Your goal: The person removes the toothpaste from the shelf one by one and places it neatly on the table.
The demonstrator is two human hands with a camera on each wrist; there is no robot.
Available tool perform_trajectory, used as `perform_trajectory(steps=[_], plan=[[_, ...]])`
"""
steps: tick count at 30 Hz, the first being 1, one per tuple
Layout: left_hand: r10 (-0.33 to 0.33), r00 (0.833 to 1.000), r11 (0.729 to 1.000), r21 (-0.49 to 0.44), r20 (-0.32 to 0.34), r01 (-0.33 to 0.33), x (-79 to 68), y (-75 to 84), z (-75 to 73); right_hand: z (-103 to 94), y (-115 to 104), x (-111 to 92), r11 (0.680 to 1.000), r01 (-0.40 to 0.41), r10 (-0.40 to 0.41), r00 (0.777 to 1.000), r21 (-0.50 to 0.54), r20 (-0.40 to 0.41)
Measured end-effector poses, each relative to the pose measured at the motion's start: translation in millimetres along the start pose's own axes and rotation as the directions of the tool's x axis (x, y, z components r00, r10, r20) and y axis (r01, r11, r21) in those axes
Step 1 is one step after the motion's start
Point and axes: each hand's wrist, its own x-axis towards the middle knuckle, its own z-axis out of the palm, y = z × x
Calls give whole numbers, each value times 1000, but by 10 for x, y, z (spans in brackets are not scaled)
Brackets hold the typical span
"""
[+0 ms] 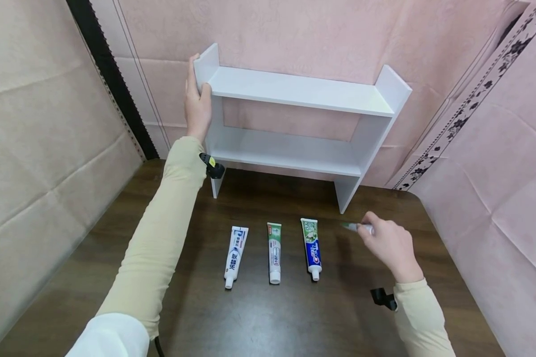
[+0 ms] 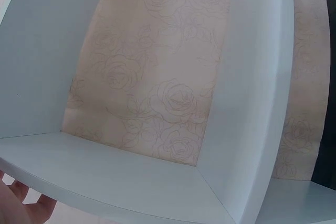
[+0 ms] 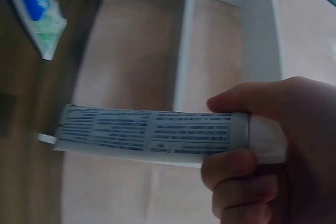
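A white two-tier shelf [image 1: 295, 89] stands at the back, tilted in the head view. My left hand [image 1: 198, 106] grips its left side panel [image 1: 208, 64] near the top, thumb on the front edge; fingertips [image 2: 39, 208] show at the panel in the left wrist view. In my right hand [image 1: 390, 245], held right of the shelf's front foot, is a toothpaste tube [image 3: 142, 132] pinched by its cap end between thumb and fingers. Its back, covered in small print, faces the right wrist camera. In the head view the hand hides most of this tube.
Three more toothpaste tubes lie in a row before the shelf, caps toward me: a white and blue tube [image 1: 235, 255], a white and green tube [image 1: 274, 253] and a blue and green tube [image 1: 311, 248]. Pink patterned cloth [image 1: 295, 34] hangs behind the brown table [image 1: 259, 322].
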Motion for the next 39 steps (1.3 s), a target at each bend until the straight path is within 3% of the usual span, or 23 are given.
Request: perform_trajectory(steps=[5,12,16,24,30,34,39], plan=[[-1,1000,1000,8,-3,1,-3,6,-1,235,65,-105,1000,-15,14,994,6,108],[-23,1000,1000,-1,-4,23,-5,15,-2,473,92,-199,999,11,-9,998,-46,59],[-12,1000,1000,-1,2,12,-21,2,0,572,98,-231,996,10,1,992,-88,126],[-5,1000,1000,0,0,5,-23,11,5,705,82,-248,995,-23,51,954,-95,296],[-25,1000,1000,17,2,25,-18,13,4,811,97,-224,993,5,47,901,-119,430],[-26,1000,999,19,6,26,-22,10,2,869,122,-224,993,-7,62,885,-119,462],[-27,1000,1000,5,8,27,-9,11,0,889,143,-202,993,-15,70,884,-121,463]])
